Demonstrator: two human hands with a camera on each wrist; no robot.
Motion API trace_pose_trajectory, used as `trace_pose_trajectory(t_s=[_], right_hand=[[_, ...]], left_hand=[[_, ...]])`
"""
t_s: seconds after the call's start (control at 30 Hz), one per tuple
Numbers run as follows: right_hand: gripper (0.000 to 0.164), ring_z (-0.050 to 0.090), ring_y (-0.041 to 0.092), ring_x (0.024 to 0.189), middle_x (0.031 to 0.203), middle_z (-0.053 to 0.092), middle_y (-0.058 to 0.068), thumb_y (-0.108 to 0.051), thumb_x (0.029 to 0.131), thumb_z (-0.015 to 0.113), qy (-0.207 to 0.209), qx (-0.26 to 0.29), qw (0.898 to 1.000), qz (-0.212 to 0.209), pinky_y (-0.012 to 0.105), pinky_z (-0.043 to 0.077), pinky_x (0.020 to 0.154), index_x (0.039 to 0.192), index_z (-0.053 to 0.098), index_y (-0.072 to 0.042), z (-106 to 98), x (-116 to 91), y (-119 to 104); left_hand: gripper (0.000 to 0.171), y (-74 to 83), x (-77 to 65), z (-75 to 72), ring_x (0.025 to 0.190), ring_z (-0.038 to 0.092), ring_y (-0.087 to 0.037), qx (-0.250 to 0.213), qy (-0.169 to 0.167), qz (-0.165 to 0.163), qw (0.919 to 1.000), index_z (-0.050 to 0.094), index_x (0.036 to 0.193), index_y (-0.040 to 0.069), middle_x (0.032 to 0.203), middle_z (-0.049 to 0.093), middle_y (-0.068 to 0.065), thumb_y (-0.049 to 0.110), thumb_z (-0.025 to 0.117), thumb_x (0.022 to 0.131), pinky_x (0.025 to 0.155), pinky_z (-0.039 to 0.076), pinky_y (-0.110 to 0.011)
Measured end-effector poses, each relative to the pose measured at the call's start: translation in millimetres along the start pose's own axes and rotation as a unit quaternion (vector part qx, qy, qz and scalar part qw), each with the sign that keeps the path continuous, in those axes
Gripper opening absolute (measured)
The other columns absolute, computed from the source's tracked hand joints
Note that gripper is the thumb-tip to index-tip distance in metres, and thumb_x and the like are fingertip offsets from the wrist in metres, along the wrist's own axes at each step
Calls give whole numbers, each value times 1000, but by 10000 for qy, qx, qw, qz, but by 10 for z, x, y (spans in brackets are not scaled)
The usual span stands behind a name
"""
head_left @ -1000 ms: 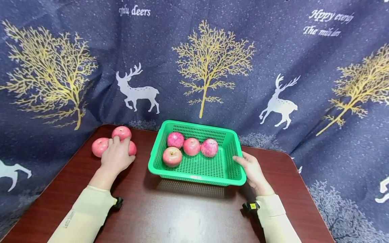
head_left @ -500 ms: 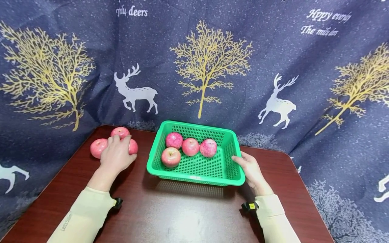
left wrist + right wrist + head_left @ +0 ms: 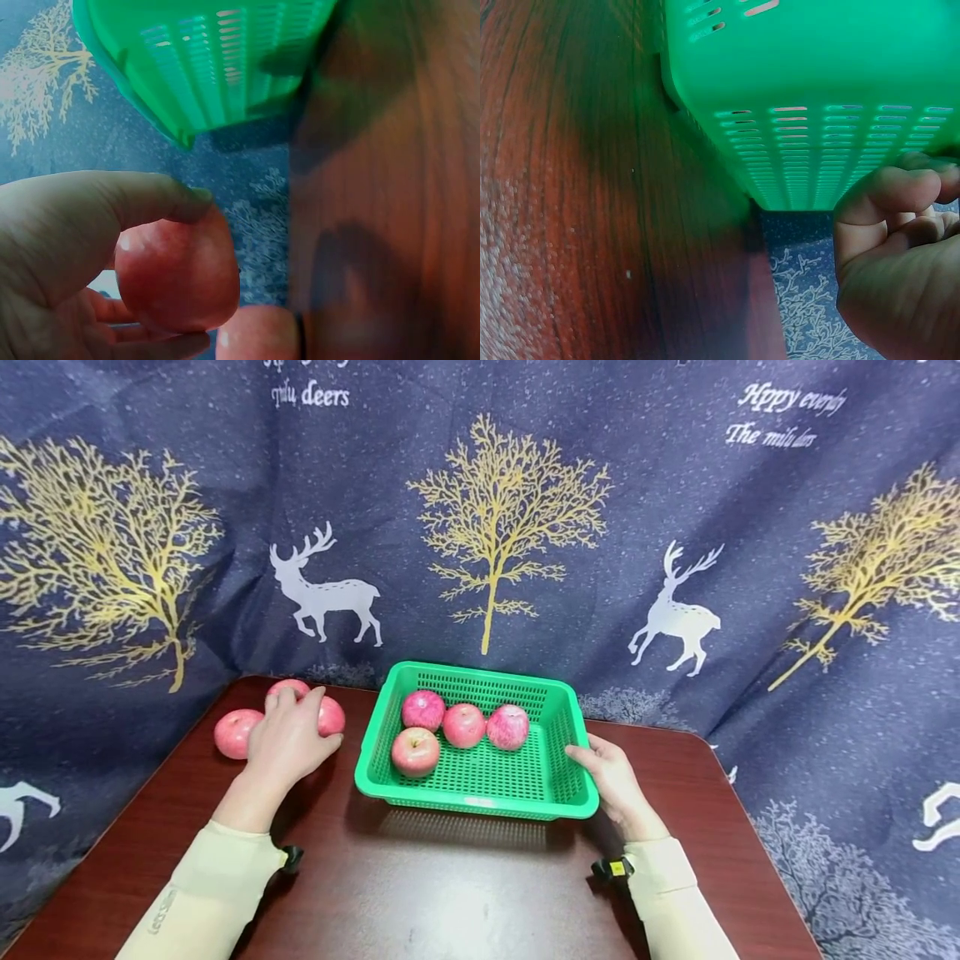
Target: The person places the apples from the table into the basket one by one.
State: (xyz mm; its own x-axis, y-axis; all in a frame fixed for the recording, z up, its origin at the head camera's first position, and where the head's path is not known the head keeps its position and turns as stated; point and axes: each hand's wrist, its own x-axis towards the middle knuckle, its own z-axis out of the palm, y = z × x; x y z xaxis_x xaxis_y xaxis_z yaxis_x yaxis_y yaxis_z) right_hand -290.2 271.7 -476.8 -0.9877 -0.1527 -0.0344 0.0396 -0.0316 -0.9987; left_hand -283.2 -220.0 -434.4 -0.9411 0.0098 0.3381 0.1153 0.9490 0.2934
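Observation:
At the left of the table, my left hand [image 3: 288,739] grips a red apple [image 3: 332,717] between thumb and fingers. The left wrist view shows that apple [image 3: 180,277] held off the tabletop, with another apple [image 3: 259,334] just beyond it. Two more apples lie by the hand: one at its left [image 3: 237,733], one behind it [image 3: 287,687], partly covered by the fingers. A green perforated plastic basket [image 3: 420,792] stands mid-table with several apples [image 3: 463,725] toward its left and back. My right hand [image 3: 621,785] holds the basket's right end, thumb over the rim, fingers outside.
The dark reddish-brown wooden table [image 3: 420,885] carries everything. Right behind its back edge hangs a dark blue cloth [image 3: 420,543] printed with trees and deer. Between the held apple and the basket's left wall runs a narrow strip of tabletop.
My left hand has lifted the apple slightly and moved it a little right, away from the two beside it. The right hand keeps its hold on the basket. The head view has shifted slightly.

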Motion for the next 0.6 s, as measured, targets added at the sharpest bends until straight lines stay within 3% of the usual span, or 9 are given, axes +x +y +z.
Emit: trace_pose_trajectory(t_s=[0.27, 0.6], right_hand=[[54, 59, 52, 102, 119, 54, 42, -20, 95, 66, -7, 9, 10000, 17, 56, 53, 78, 135, 47, 10, 18, 14, 7], [56, 58, 52, 101, 119, 54, 41, -20, 95, 65, -17, -73, 10000, 12, 56, 53, 78, 137, 44, 11, 0, 1, -10]], left_hand=[[76, 135, 37, -60, 115, 36, -45, -75, 247, 89, 9996, 49, 138, 5, 114, 45, -25, 36, 75, 74, 67, 47, -63], [77, 234, 82, -151, 110, 38, -43, -136, 207, 46, 9997, 47, 141, 8, 116, 44, -24, 39, 74, 75, 67, 46, -62]])
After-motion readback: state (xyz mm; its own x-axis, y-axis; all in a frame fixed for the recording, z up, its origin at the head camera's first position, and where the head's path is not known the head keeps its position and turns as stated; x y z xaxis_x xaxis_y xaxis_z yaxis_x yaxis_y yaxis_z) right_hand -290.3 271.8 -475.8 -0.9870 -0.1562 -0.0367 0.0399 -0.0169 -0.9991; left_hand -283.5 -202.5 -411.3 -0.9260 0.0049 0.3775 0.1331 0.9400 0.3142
